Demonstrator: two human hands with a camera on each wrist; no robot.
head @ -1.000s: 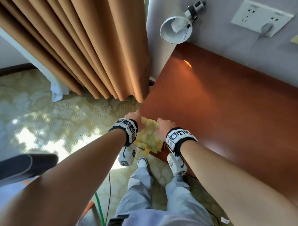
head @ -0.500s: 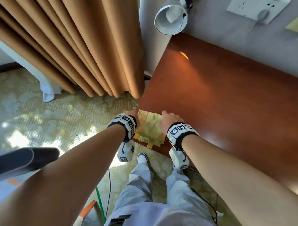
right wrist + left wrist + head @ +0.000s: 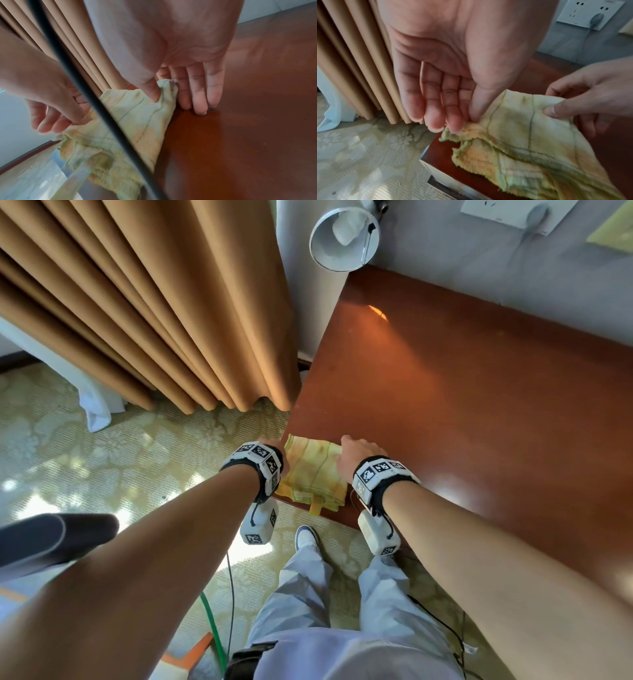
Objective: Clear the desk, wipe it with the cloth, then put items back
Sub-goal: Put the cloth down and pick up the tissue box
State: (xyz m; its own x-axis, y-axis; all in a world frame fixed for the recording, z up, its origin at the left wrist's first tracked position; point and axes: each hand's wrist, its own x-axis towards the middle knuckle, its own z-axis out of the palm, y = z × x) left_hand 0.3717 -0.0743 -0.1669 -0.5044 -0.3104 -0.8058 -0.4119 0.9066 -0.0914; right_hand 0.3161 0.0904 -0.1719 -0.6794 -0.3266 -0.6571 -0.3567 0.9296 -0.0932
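- At desk [image 3: 462, 412] near-left corner: one cloth [image 3: 313, 474], folded, lying flat between the hands.
- Left hand [image 3: 447, 86] pinches its left edge; right hand [image 3: 173, 75] pinches its far right corner.
- Since earlier: cloth spread flatter, hands slightly farther apart.
- Count: one cloth, two hands.

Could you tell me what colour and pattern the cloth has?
The cloth is pale yellow with orange patches and thin green lines, clearest in the left wrist view.
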